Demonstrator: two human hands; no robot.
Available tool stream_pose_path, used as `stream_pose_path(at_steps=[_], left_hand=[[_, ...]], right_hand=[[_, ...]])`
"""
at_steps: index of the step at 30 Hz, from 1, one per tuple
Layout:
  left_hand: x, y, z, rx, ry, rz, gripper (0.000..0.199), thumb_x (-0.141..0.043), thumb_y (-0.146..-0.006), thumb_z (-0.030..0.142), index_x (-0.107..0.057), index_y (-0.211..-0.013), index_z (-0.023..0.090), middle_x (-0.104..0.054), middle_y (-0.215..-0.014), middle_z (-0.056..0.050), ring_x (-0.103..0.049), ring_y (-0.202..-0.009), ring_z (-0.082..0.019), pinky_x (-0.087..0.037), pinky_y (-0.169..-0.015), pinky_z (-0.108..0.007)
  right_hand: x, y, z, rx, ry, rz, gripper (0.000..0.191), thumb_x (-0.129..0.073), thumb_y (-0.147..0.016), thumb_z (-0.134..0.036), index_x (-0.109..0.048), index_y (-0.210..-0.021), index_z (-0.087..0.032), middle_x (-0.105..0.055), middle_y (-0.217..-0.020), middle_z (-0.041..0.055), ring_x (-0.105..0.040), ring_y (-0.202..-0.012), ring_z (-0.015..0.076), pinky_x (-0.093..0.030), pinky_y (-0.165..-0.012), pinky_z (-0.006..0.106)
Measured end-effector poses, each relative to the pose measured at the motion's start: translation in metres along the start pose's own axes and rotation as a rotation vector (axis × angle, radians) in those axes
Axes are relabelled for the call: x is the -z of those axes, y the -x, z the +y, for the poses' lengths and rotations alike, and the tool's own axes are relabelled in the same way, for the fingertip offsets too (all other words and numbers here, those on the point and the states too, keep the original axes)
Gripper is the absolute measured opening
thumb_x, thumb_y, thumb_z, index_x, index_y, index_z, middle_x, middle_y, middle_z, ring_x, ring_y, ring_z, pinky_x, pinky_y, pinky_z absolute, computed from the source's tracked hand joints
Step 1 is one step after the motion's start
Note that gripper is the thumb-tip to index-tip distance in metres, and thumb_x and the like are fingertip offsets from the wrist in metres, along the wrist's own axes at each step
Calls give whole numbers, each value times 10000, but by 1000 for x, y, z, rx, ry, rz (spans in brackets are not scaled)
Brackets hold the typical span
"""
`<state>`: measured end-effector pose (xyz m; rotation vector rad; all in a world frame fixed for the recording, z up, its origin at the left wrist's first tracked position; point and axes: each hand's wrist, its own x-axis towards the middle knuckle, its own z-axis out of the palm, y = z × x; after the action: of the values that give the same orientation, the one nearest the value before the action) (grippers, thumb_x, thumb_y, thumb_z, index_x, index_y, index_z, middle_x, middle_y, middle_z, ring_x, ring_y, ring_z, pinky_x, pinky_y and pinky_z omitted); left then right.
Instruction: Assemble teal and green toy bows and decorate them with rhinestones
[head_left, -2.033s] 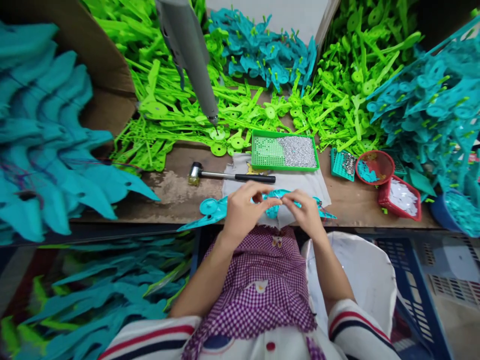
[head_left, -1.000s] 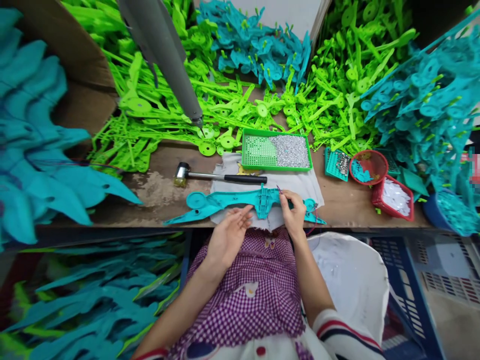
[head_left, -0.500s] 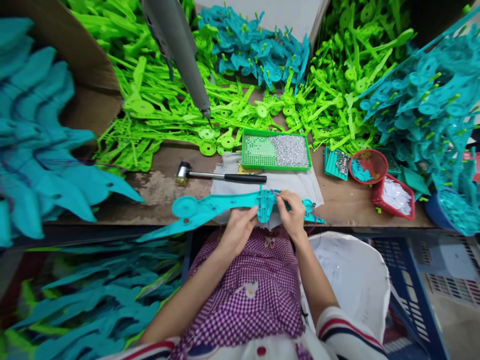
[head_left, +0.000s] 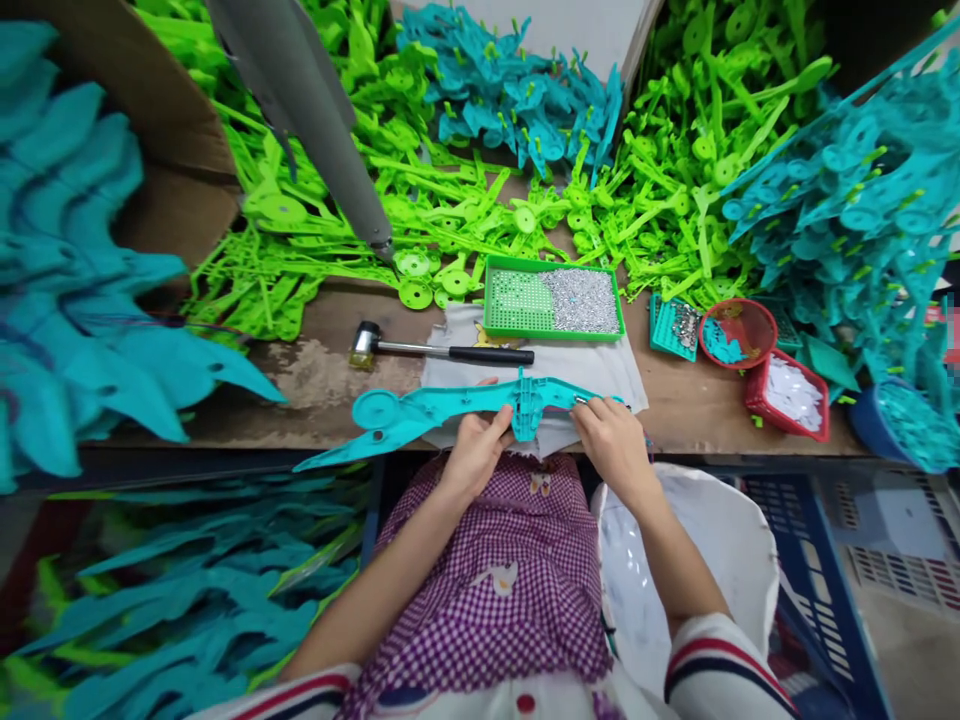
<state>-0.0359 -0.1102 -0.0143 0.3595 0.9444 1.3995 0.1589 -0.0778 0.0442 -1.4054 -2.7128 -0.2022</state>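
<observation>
A long turquoise plastic part (head_left: 435, 403) lies crosswise in front of me at the table's front edge, over a pale cloth (head_left: 630, 375). My left hand (head_left: 476, 450) is closed around its middle, thumb on top, just left of the upright cross-piece (head_left: 528, 405). At the right end my right hand (head_left: 615, 440) has its fingers bent down onto the same part. A small dark, shiny piece shows by those fingertips; its kind is not clear. The far right tip of the part is hidden behind the right hand.
Beyond the part lie a hammer (head_left: 450, 352) and a green tray (head_left: 517, 333) of small metal pieces. A grey powered screwdriver (head_left: 322, 130) hangs at upper left. Small baskets, including a red one (head_left: 765, 425), stand right. Green parts (head_left: 315, 220) are heaped behind.
My right hand has moved right along the turquoise part, from beside the cross-piece to its right end. The part has shifted slightly right. The hanging screwdriver has swung left.
</observation>
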Motion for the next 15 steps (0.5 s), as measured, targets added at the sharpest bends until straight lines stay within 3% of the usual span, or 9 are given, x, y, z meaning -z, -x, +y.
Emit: stream_pose_path(at_steps=[6,11,15], left_hand=[[-2,2,1,-6,-23,3,647,-840,-747,361,-556,-1306,198,-740,-1076,-61,-717,-968,-216,-617,-813,-347],[-2,2,1,-22,-1,27,648,-834,-759,345,-554,-1326,204,-737,-1107,-72,-714,-1000,-219,-616,-813,-333],[-1,2,1,-22,0,22,606,-833,-761,340,-589,-1296,195,-737,-1124,-75,-717,-980,-214,-617,-809,-334]], right_hand=[[6,-19,-24,77,-7,-37,167,-506,-995,-236,-618,-876,-202,-657,-847,49,-576,-833,218,-316,-724,346],[-2,-17,-29,-80,-95,-19,230,-469,-1010,-274,-611,-842,-208,-664,-827,37,-599,-819,199,-326,-722,331],[-8,-11,-25,-121,-180,-22,244,-455,-1015,-275,-621,-849,-211,-674,-836,41,-613,-860,193,-344,-742,306]])
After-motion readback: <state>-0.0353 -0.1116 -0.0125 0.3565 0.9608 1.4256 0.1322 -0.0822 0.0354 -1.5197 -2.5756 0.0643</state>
